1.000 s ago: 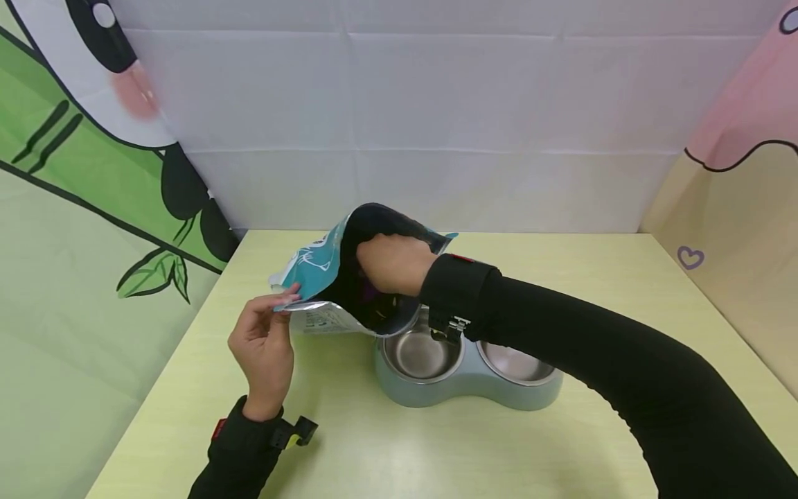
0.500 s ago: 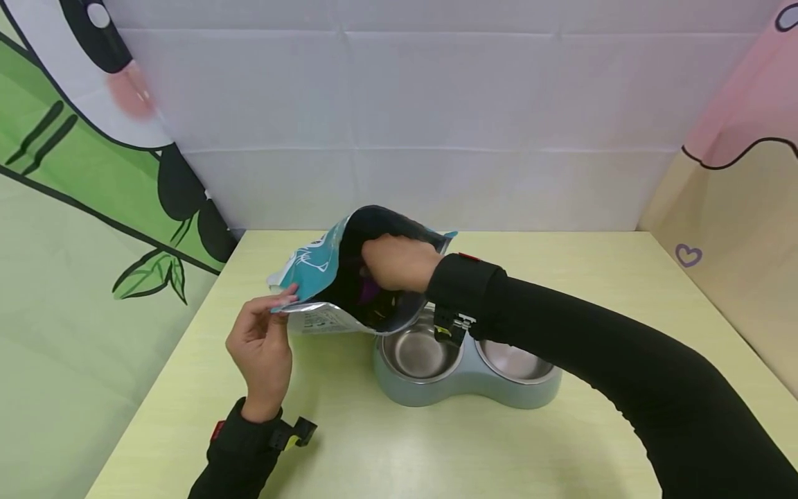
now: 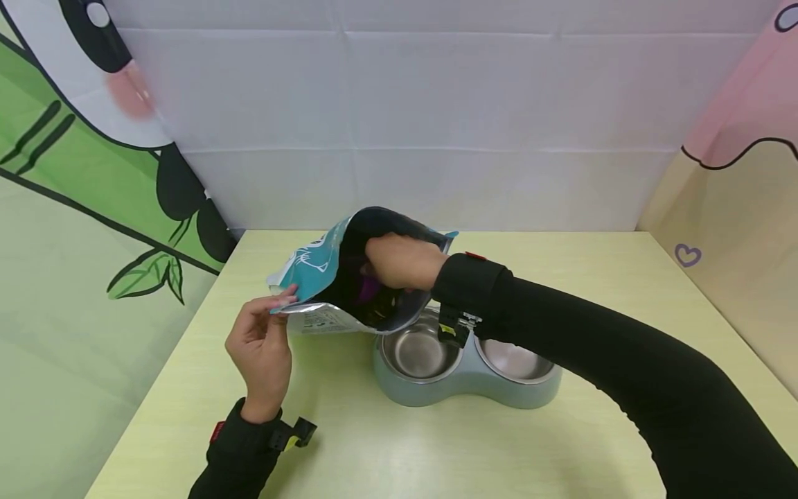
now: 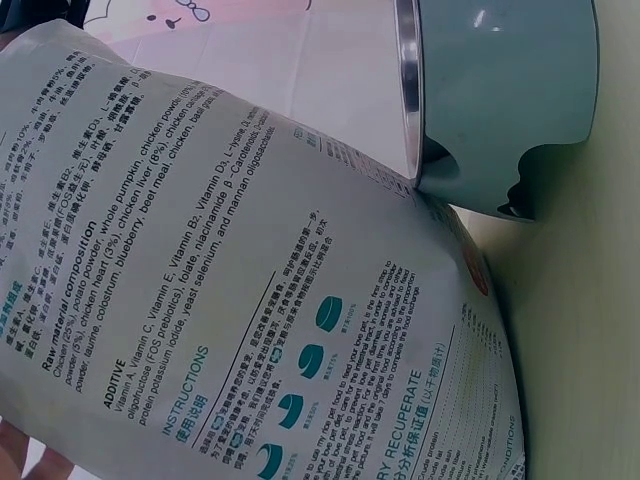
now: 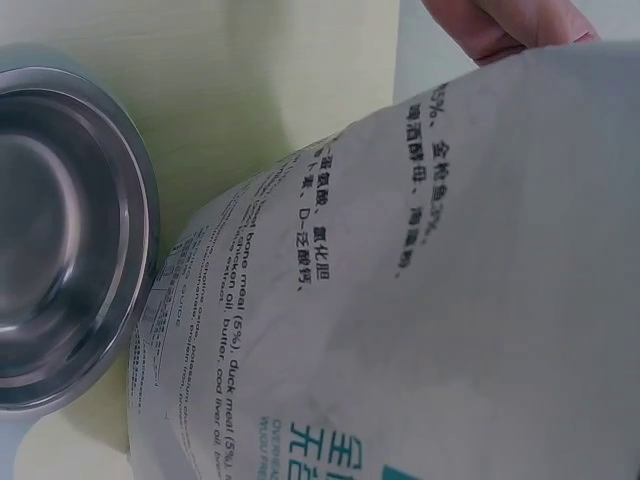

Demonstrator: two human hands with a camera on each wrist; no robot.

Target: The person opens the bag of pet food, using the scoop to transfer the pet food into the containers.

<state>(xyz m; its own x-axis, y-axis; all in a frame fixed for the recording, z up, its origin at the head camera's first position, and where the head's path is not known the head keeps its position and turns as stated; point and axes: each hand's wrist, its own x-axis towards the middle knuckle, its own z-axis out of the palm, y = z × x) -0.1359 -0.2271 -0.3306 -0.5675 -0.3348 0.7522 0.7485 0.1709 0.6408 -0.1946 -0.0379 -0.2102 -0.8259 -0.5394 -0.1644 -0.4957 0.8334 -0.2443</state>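
A teal and white pet food bag point(image 3: 314, 270) leans on the table with its dark mouth wide apart, tilted towards me. My left hand point(image 3: 264, 350) pinches the left corner of its rim between thumb and fingers. My right hand point(image 3: 402, 260) is curled inside the mouth, holding a purple scoop-like tool point(image 3: 369, 287) that is mostly hidden. Some brownish food shows dimly deeper in the bag. In the left wrist view the printed back of the bag point(image 4: 250, 300) covers most of the picture.
Just right of the bag stands a grey-blue double pet bowl point(image 3: 470, 388) with two steel dishes. Its left dish point(image 3: 424, 353) lies partly under the bag's edge. Pale wood-look table point(image 3: 386, 457); a printed cloth point(image 3: 461, 97) hangs behind.
My right hand has shifted slightly to the right inside the bag, and more of the purple tool shows. My left hand keeps its pinch on the rim, nearly still.
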